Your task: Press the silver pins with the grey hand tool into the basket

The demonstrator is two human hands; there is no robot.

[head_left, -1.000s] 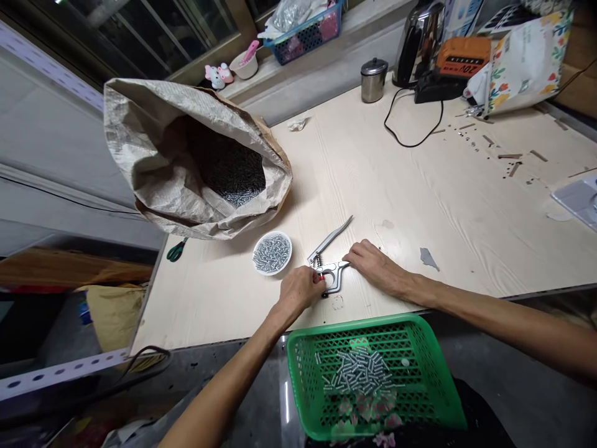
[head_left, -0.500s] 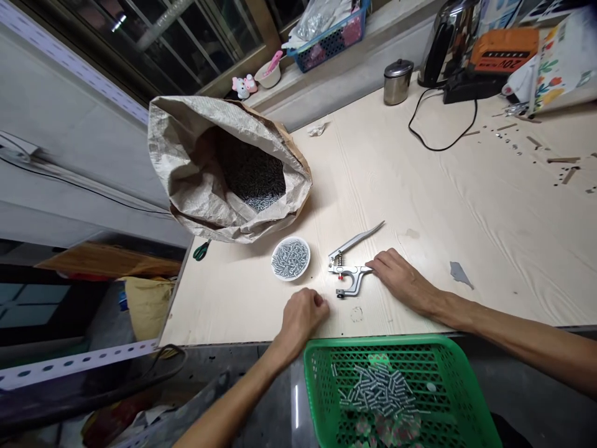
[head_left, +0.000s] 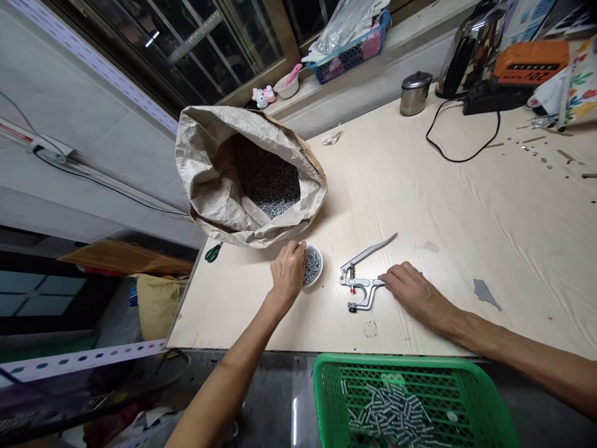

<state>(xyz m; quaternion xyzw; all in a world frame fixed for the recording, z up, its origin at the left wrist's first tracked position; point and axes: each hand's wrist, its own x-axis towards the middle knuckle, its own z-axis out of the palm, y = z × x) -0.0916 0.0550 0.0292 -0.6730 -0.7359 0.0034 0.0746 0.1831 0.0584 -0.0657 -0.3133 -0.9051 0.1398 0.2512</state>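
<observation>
My left hand (head_left: 288,272) is at the left side of a small white bowl (head_left: 321,267) filled with short silvery screws (head_left: 312,266). Its fingers are curled closed at the rim and cover the bowl's left part. My right hand (head_left: 410,289) pinches the lower handle of silver snap-fastener pliers (head_left: 366,284), which lie on the table. Their jaws face left, and the upper handle is spread away from the lower one. Below the table edge, a green basket (head_left: 321,398) holds a pile of threaded metal pieces (head_left: 396,414).
A large woven sack (head_left: 205,180) of dark metal pieces stands behind the bowl. Green-handled scissors (head_left: 213,252) lie at the table's left edge. A grey scrap (head_left: 485,292) is on the right. A lidded metal cup (head_left: 415,94), kettle (head_left: 459,59) and orange tool case (head_left: 529,64) stand at the back.
My left hand has moved forward from the table's front to the bowl's left rim. My right hand stays on the pliers' handle. The whole view has shifted slightly.
</observation>
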